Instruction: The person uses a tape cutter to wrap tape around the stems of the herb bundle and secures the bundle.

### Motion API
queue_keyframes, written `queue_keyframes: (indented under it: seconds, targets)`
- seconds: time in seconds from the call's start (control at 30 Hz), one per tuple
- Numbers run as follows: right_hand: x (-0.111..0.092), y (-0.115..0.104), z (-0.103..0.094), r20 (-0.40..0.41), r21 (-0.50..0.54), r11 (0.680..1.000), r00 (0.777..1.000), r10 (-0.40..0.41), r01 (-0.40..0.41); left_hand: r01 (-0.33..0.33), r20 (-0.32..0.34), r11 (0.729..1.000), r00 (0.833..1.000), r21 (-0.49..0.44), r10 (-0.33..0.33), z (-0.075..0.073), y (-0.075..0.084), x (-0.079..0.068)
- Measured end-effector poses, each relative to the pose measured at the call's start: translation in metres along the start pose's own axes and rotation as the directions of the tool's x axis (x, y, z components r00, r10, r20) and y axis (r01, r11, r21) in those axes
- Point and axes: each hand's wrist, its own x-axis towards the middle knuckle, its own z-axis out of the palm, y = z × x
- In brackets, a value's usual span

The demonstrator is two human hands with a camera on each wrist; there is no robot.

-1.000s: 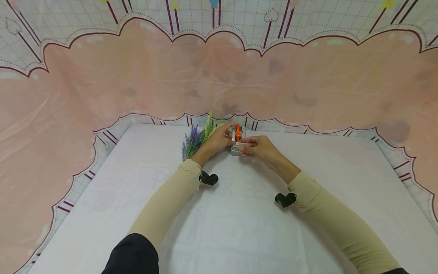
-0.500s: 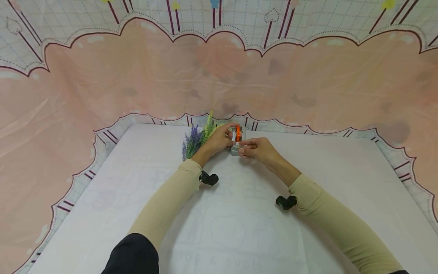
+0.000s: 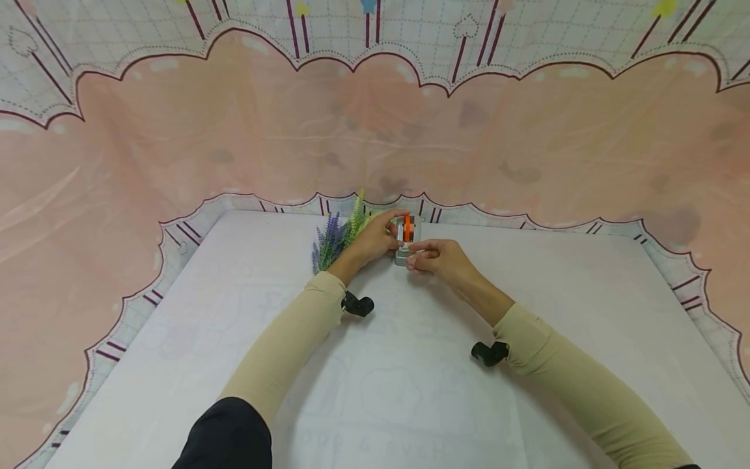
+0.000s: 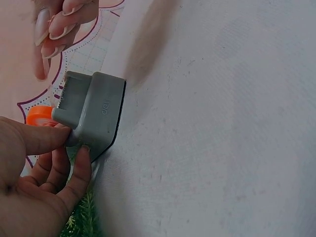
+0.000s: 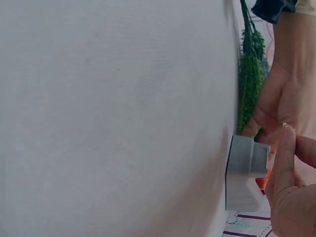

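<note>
A grey tape dispenser (image 4: 101, 108) with an orange tape roll (image 3: 408, 229) stands near the far edge of the white table. My left hand (image 3: 372, 240) grips the dispenser from its left side, thumb and fingers against the grey body in the left wrist view. Close to the dispenser's near end, on the right, is my right hand (image 3: 441, 258), its thumb and fingertips pinched together. A thin clear strip of tape seems to run from the dispenser to these fingertips, though it is faint. In the right wrist view, the right hand's fingers partly cover the roll.
Artificial lavender and yellow-green flower sprigs (image 3: 336, 241) lie beside the left wrist, partly behind the hand. The white table (image 3: 263, 365) ends just past the dispenser, where a patterned peach cloth (image 3: 281, 130) hangs behind.
My right hand has drifted slightly towards me, down along the near end of the dispenser. The left hand and the dispenser stay almost in place.
</note>
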Motion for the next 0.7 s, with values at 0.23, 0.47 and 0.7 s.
queue_keyframes:
  seconds: [0.23,0.47,0.7]
  targets:
    - [-0.0028,0.0028,0.0029,-0.005,0.032,0.999,1.000,-0.008,0.008,-0.003,0.005,1.000,1.000,0.009,0.003,-0.0001,0.0012,-0.0013]
    - [-0.0059,0.0026,0.0055,-0.010,0.039,0.999,1.000,-0.007,0.007,-0.007,0.009,1.000,1.000,0.016,0.007,-0.0008,0.0001,-0.0003]
    - [-0.0096,0.0052,0.0080,-0.001,0.036,0.999,1.000,-0.024,0.024,-0.001,0.011,1.000,1.000,0.021,0.001,-0.0009,0.0021,-0.0016]
